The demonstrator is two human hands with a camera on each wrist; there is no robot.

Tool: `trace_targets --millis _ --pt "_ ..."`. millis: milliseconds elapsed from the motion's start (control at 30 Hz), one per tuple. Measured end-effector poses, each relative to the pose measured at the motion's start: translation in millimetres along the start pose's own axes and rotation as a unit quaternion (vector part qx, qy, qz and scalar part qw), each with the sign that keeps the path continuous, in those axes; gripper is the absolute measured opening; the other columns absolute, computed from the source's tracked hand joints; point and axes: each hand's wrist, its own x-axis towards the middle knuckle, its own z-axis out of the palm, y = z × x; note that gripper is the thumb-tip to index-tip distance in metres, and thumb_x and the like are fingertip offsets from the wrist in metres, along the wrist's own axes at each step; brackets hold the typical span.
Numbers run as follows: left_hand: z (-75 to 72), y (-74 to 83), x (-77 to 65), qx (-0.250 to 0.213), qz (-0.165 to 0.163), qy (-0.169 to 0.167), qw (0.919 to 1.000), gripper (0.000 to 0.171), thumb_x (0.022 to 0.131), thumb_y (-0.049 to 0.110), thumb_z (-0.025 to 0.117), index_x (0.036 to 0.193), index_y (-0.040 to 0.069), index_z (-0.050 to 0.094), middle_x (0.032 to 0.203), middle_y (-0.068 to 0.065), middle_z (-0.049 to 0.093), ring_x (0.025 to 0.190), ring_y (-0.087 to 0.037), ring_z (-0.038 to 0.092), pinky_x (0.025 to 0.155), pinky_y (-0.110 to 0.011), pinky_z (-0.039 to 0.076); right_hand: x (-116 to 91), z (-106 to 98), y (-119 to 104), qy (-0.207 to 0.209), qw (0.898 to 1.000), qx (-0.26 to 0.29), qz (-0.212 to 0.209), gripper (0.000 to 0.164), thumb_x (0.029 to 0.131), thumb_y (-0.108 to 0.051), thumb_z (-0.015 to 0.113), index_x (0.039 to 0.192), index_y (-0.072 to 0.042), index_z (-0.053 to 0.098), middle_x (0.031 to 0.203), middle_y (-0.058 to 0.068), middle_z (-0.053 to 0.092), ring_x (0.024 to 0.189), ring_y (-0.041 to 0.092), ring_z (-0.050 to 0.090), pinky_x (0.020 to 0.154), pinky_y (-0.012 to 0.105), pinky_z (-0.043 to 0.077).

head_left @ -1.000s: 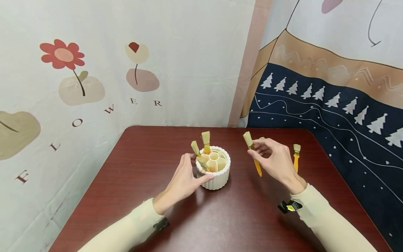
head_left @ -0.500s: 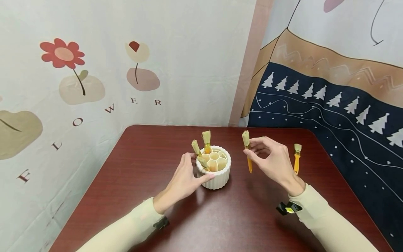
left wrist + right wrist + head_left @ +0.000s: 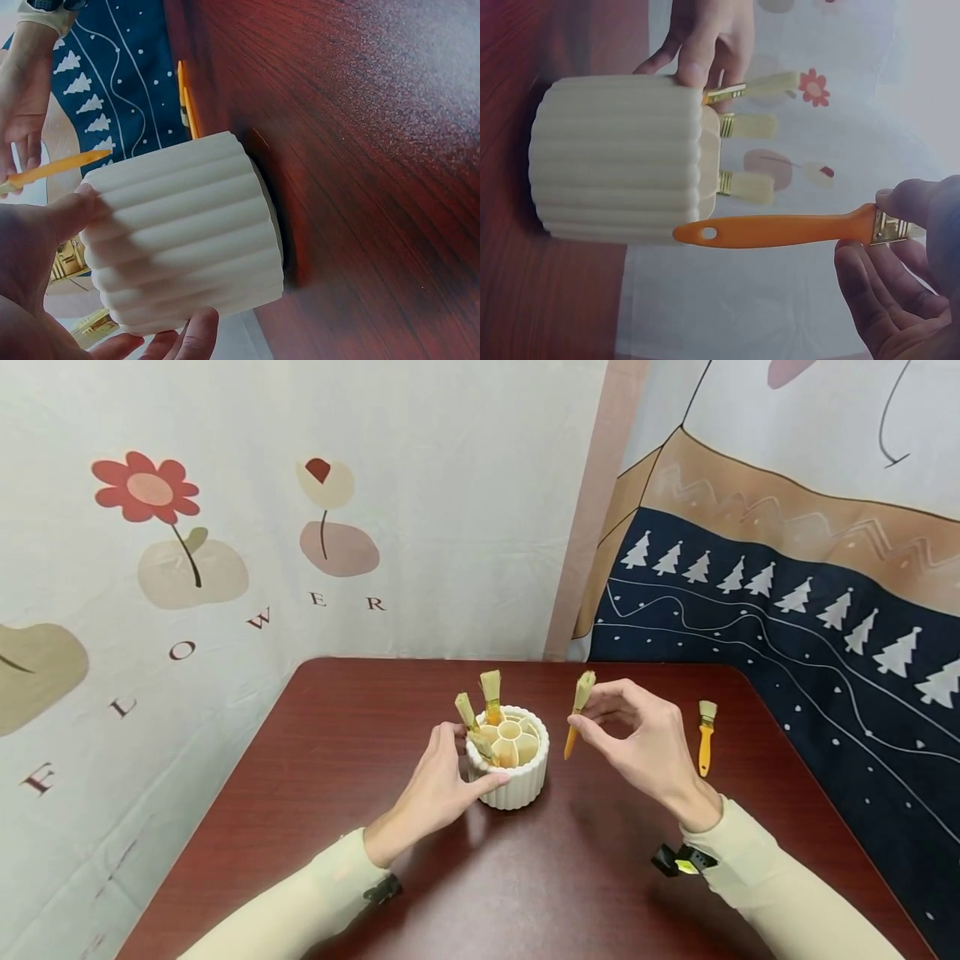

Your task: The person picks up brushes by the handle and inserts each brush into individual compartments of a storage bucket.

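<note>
A white fluted brush holder (image 3: 517, 783) stands on the table, its top divided into petal-like compartments around a round centre. My left hand (image 3: 442, 785) grips its side, thumb on the near rim and fingers round the far side. Three brushes stand in it, bristles up, one being the brush (image 3: 491, 693) at the back. To the right of the holder, my right hand (image 3: 645, 743) pinches a flat paintbrush (image 3: 780, 230) by its metal band, bristles up. Its orange handle hangs tilted, the end beside the holder's rim in the right wrist view, without clear contact.
A paintbrush (image 3: 706, 743) with a yellow-orange handle lies on the dark red table (image 3: 360, 718) at the right. Two orange handles (image 3: 189, 109) show beyond the holder in the left wrist view. Printed cloths hang behind the table.
My right hand has moved left toward the holder with the paintbrush, whose handle end has swung from lower right to lower left. The left hand and holder have stayed put.
</note>
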Motion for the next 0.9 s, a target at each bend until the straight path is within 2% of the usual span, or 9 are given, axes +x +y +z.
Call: trace_targets --millis 433,633,900 --pt "0.5 -1.1 1.5 0.006 0.004 0.0 1.0 0.086 0.091 0.048 0.102 0.146 0.002 0.054 0.14 -0.016 0.063 0.12 -0.034 0.072 0.103 -0.044 0.059 1 8 -14 -0.003 0.999 0.05 -0.012 0.045 0.09 0.001 0.099 0.124 -0.009 0.073 0.109 0.0 0.087 0.093 0.009 0.082 0.091 0.02 0.069" --pt "0.3 -1.4 1.9 0.009 0.003 -0.002 1.0 0.086 0.09 0.048 0.102 0.146 0.002 0.054 0.139 -0.015 0.063 0.12 -0.034 0.071 0.102 -0.043 0.059 1 15 -12 -0.012 0.998 0.062 -0.02 0.045 0.09 0.001 0.099 0.123 -0.01 0.072 0.11 -0.001 0.085 0.094 0.011 0.083 0.092 0.021 0.07" --pt "0.4 -1.7 0.9 0.006 0.003 -0.003 1.0 0.087 0.091 0.048 0.101 0.147 0.002 0.053 0.139 -0.015 0.064 0.12 -0.034 0.071 0.101 -0.043 0.059 0 26 -6 -0.026 0.996 0.075 -0.034 0.042 0.089 0.005 0.098 0.12 -0.008 0.072 0.108 0.004 0.085 0.093 0.013 0.085 0.092 0.023 0.07"
